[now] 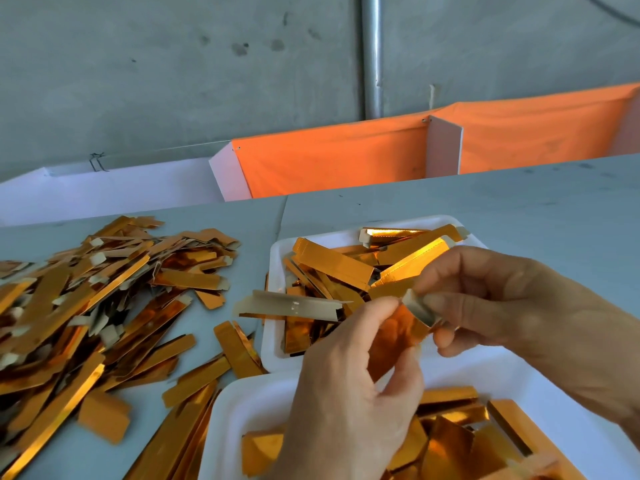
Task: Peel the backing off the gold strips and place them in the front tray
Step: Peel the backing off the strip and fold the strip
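Pinching a gold strip (398, 327) between them, the left hand (349, 393) gripped its shiny lower part while the right hand (512, 306) nipped the pale backing (420, 308) curling off its top end, probably so the two layers could be pulled apart. They worked above the near tray (242, 407), the likely place for the peeled strip, which already held gold pieces. A second tray (277, 258) behind was full too, one strip (291, 306) hanging over its rim. On the table (519, 209), a loose pile (97, 292) crowded the left.
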The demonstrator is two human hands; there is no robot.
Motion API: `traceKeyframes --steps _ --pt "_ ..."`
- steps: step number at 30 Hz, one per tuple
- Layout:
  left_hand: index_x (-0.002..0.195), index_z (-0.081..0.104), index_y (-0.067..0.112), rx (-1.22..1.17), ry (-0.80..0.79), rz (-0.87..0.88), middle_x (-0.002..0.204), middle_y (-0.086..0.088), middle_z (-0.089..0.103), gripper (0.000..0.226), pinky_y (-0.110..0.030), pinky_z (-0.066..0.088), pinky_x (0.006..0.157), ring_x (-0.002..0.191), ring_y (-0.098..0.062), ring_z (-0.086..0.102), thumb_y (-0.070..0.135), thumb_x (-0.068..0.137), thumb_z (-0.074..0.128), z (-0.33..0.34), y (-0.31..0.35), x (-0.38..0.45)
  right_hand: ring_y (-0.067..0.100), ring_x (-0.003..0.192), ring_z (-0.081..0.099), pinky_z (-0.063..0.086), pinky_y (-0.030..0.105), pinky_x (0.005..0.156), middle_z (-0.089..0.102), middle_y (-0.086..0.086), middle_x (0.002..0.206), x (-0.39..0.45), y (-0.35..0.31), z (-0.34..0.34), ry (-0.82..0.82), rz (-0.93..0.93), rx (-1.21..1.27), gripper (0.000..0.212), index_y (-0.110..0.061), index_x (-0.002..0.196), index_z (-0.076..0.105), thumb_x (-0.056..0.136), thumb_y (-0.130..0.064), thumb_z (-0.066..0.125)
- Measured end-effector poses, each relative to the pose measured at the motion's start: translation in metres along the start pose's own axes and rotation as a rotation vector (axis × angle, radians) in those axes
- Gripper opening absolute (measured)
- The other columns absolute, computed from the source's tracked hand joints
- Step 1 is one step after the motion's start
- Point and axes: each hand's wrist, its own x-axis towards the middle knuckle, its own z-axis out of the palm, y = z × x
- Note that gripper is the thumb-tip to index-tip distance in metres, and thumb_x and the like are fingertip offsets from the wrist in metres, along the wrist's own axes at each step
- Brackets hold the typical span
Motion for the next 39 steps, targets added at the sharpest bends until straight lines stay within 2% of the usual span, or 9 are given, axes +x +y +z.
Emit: traceKeyframes --steps 4,12,15,18,20,26,30,34,39 --pt "0.112 0.061 0.040 -0.036 -0.004 0.054 0.107 0.032 0.054 0.037 0.004 0.037 0.074 0.103 0.014 0.051 0.031 0.076 0.058 -0.003 0.004 0.003 0.018 0.058 0.066 0.055 0.023 0.058 0.066 0.006 0.066 -0.001 -0.001 -0.003 -0.021 0.028 0.089 0.020 -0.023 0.081 0.071 0.061 -0.028 0.071" --pt "0.124 0.060 0.030 -0.072 -0.054 0.129 0.106 0.024 0.049 0.043 0.001 0.035 0.084 0.111 0.006 0.047 0.027 0.081 0.057 -0.007 0.003 0.003 0.014 0.062 0.063 0.052 0.021 0.059 0.065 0.008 0.072 0.001 0.004 -0.008 -0.075 0.086 0.149 0.020 -0.018 0.078 0.072 0.071 -0.034 0.064" --pt "0.128 0.055 0.033 -0.092 -0.098 0.161 0.109 0.023 0.048 0.045 0.001 0.034 0.086 0.114 0.004 0.046 0.038 0.084 0.053 -0.008 0.003 0.003 0.014 0.061 0.060 0.051 0.020 0.057 0.062 0.007 0.070 0.001 0.006 -0.011 -0.124 0.127 0.270 0.024 -0.012 0.083 0.072 0.074 -0.033 0.064" --pt "0.130 0.053 0.032 -0.086 -0.119 0.185 0.111 0.023 0.047 0.048 0.000 0.033 0.087 0.116 0.003 0.045 0.042 0.084 0.046 -0.010 0.002 0.004 0.012 0.060 0.060 0.051 0.020 0.056 0.061 0.004 0.068 0.001 0.006 -0.013 -0.156 0.140 0.283 0.012 -0.014 0.079 0.071 0.073 -0.025 0.074" --pt "0.132 0.053 0.031 -0.080 -0.129 0.201 0.111 0.022 0.047 0.048 -0.001 0.034 0.088 0.116 0.000 0.046 0.040 0.085 0.046 -0.011 0.002 0.004 0.012 0.060 0.061 0.051 0.020 0.056 0.061 0.004 0.069 0.000 0.006 -0.014 -0.181 0.158 0.280 0.017 -0.014 0.082 0.072 0.071 -0.019 0.083" --pt "0.131 0.052 0.033 -0.175 -0.168 0.195 0.111 0.020 0.048 0.045 -0.006 0.038 0.088 0.115 -0.006 0.049 0.039 0.086 0.048 -0.013 0.001 0.003 0.012 0.063 0.062 0.052 0.021 0.058 0.064 0.009 0.080 0.001 0.009 -0.018 -0.266 0.203 0.369 0.030 -0.010 0.096 0.071 0.072 -0.027 0.074" --pt "0.133 0.051 0.032 -0.140 -0.201 0.206 0.111 0.020 0.048 0.047 -0.006 0.036 0.089 0.116 -0.006 0.048 0.038 0.086 0.047 -0.013 0.000 0.003 0.012 0.058 0.059 0.051 0.020 0.057 0.061 0.005 0.067 0.000 0.005 -0.017 -0.263 0.183 0.291 0.012 -0.015 0.081 0.071 0.071 -0.017 0.077" --pt "0.131 0.050 0.036 -0.090 -0.205 0.204 0.110 0.022 0.046 0.044 -0.002 0.035 0.087 0.114 -0.001 0.047 0.037 0.087 0.053 -0.011 0.001 0.003 0.010 0.051 0.054 0.047 0.017 0.054 0.059 0.001 0.057 0.000 -0.002 -0.010 -0.152 0.083 0.023 0.007 -0.021 0.065 0.068 0.066 -0.014 0.069" --pt "0.127 0.054 0.044 -0.129 -0.134 0.140 0.111 0.025 0.053 0.044 -0.004 0.037 0.087 0.113 0.002 0.051 0.032 0.085 0.059 -0.011 -0.004 0.004 0.010 0.052 0.053 0.046 0.017 0.054 0.056 -0.002 0.057 0.003 0.004 -0.003 -0.043 -0.038 -0.048 0.013 -0.024 0.069 0.066 0.072 -0.019 0.078"
